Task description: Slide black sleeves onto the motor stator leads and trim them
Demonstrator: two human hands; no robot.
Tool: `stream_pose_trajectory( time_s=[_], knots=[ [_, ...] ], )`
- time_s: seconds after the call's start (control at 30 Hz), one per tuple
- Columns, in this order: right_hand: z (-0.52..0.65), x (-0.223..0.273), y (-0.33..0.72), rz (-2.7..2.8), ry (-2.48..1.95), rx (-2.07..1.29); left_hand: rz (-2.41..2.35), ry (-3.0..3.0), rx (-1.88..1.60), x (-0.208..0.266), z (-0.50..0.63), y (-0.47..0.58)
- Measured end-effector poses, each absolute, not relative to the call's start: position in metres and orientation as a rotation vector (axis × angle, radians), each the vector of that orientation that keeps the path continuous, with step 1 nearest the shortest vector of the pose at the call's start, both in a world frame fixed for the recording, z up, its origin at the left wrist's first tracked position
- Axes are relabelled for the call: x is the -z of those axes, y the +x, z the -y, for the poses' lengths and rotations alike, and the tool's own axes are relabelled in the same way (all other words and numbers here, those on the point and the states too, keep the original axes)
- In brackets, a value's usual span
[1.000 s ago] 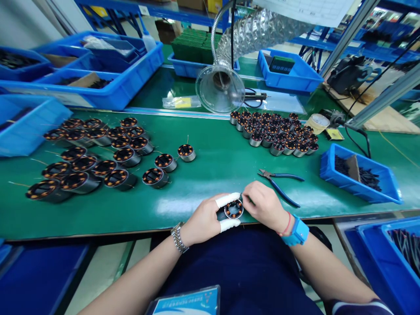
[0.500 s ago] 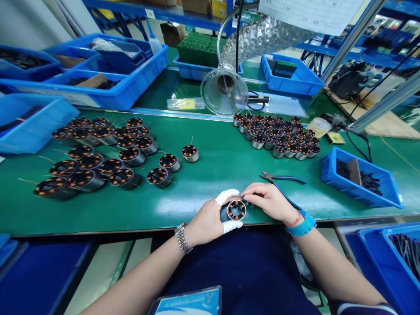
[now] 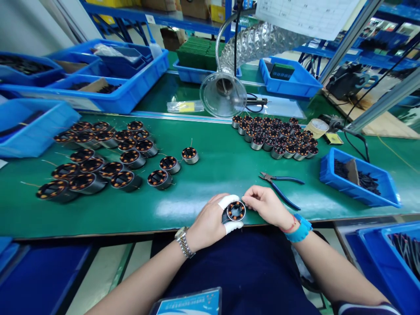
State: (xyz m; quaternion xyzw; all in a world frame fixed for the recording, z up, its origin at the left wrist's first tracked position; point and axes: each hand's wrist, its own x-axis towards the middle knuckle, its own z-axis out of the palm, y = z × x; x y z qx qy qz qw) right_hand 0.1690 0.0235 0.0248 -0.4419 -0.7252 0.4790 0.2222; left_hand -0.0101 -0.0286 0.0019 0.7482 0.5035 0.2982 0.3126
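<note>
One wound ring (image 3: 230, 211) in left hand (image 3: 209, 221), right hand (image 3: 268, 206) beside, one cutter (image 3: 271, 179)

The navy top (image 3: 236, 267) has a white stripe on its right sleeve (image 3: 365, 308). White covers (image 3: 229, 201) sheathe 2 fingers (image 3: 233, 226) of the left hand (image 3: 207, 223). Also worn: 1 metal-link watch (image 3: 185, 244), 1 thin red string (image 3: 290, 225), 1 wide blue wristband (image 3: 299, 230), 1 blue-and-white badge (image 3: 192, 303).

Beyond your left hand (image 3: 208, 221), a glossy green workbench (image 3: 216, 179) is carrying round, silver-sided, copper-wound stators (image 3: 111, 169); blue-handled steel cutters (image 3: 272, 178) are lying just past your right hand (image 3: 267, 206), and a rectangular blue plastic bin (image 3: 344, 183) is sitting farther right.
</note>
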Motion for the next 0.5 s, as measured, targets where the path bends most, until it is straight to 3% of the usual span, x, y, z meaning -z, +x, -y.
stream_pose_trajectory(
  time_s=[0.3, 0.4, 0.5],
  knots=[
    [-0.019, -0.034, 0.196, 2.417, -0.416, -0.508, -0.785, 1.536, -0.616, -0.020, 0.022, -0.031],
    [-0.018, -0.037, 0.195, 2.460, -0.374, -0.489, -0.770, 1.583, -0.597, -0.023, 0.020, -0.031],
    [-0.012, -0.034, 0.186, 2.380, -0.660, -0.685, -0.953, 1.805, -0.593, -0.024, 0.019, -0.027]
  ],
)
